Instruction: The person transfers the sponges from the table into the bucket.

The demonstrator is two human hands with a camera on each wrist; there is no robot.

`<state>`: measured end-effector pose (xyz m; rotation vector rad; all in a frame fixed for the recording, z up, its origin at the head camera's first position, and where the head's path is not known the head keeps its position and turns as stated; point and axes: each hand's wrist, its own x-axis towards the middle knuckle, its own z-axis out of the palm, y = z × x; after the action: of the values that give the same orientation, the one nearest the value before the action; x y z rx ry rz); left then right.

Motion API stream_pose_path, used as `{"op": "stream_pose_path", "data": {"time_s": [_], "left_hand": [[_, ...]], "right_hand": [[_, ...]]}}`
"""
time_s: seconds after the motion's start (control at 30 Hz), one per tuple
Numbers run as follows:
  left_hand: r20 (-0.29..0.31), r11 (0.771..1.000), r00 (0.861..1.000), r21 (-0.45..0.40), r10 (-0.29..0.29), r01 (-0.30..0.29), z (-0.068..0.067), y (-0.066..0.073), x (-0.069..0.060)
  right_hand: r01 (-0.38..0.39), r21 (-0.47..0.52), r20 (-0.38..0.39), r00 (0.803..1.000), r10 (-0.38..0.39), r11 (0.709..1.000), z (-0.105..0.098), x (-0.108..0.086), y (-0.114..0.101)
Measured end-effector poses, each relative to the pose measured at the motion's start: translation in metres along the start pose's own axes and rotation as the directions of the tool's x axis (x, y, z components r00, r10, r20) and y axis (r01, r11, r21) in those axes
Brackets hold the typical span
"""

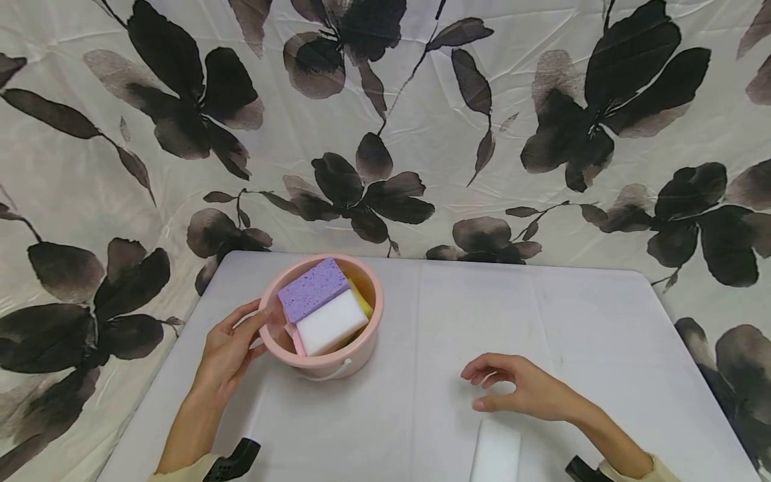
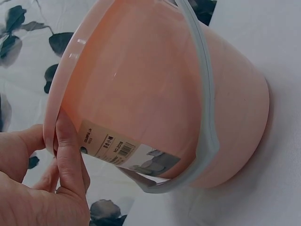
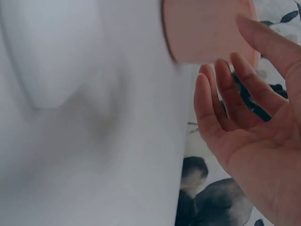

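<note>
A pink bucket (image 1: 355,351) stands upright at the table's back left. My left hand (image 1: 225,351) pinches its rim between thumb and fingers; in the left wrist view the hand (image 2: 44,179) grips that rim close to a paper label (image 2: 127,150). Inside the bucket lie a purple sponge (image 1: 314,289), a white sponge block (image 1: 334,323), and something yellow (image 1: 361,299), mostly hidden. My right hand (image 1: 524,388) hovers with loosely bent fingers and nothing between them. Just below it, towards the front edge, lies a white block (image 1: 496,452), cut off by the frame.
A white cloth covers the table (image 1: 446,321). Behind it hangs a floral curtain (image 1: 446,134). The bucket's pale handle (image 2: 207,94) hangs down along its side. Dark wrist devices sit on both forearms, the left one (image 1: 235,460) near the table's front.
</note>
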<state>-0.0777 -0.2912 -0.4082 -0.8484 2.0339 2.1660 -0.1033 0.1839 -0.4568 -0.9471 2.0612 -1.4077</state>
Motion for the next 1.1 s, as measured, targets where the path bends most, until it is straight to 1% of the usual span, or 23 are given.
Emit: {"op": "stream_pose_path", "data": {"time_s": [0.13, 0.37, 0.53, 0.7, 0.9, 1.0, 1.1], "left_hand": [[-0.005, 1.0, 1.0, -0.002, -0.005, 0.005, 0.0, 0.002, 0.0], [-0.024, 1.0, 1.0, 0.001, -0.009, 0.009, 0.0, 0.004, 0.001], [-0.013, 1.0, 1.0, 0.0, -0.006, 0.006, -0.001, 0.004, 0.001], [-0.007, 1.0, 1.0, -0.004, -0.008, 0.008, -0.002, 0.004, 0.003], [-0.002, 0.999, 1.0, 0.017, -0.028, 0.028, 0.0, 0.003, 0.005], [-0.009, 0.999, 0.999, 0.02, -0.032, 0.032, 0.001, 0.004, 0.005], [-0.012, 0.999, 1.0, 0.019, -0.028, 0.028, 0.001, 0.005, 0.005]], "right_hand": [[-0.005, 0.013, 0.015, 1.0, 0.005, 1.0, 0.003, -0.012, 0.011], [-0.019, 0.004, 0.053, 0.998, 0.019, 1.0, 0.009, -0.028, 0.028], [0.035, -0.038, 0.096, 0.995, -0.032, 0.999, 0.012, -0.036, 0.036], [0.099, -0.084, 0.139, 0.986, -0.087, 0.992, 0.014, -0.037, 0.041], [0.156, -0.131, 0.151, 0.979, -0.136, 0.979, 0.015, -0.04, 0.043], [0.136, -0.133, 0.141, 0.983, -0.117, 0.982, 0.013, -0.041, 0.042], [0.071, -0.099, 0.135, 0.989, -0.057, 0.993, 0.009, -0.043, 0.039]]}}
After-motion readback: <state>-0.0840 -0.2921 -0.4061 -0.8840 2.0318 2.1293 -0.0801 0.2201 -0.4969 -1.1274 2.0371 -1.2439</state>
